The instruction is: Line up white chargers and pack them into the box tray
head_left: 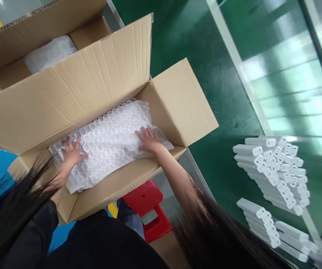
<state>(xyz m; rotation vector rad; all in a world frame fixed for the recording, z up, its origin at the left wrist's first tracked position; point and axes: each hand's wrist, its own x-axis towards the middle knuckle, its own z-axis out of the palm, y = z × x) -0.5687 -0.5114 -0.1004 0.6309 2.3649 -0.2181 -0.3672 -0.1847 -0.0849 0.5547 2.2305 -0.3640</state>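
An open cardboard box point(104, 194) holds many white pieces packed upright in rows, with a thin translucent sheet point(113, 138) lying over them. My left hand point(72, 152) rests on the left part of the sheet, fingers spread. Further right, my right hand point(148, 140) lies on the sheet near the box's right end, its fingers also apart. Neither hand holds anything. Rounded tops of the pieces show along the far edge, beyond the sheet.
A second open box point(6, 76) with a wrapped white bundle point(51, 52) stands behind. White rectangular pieces point(273, 168) are stacked on the green surface point(219, 93) at right. A red stool point(145, 198) is below the box's near side.
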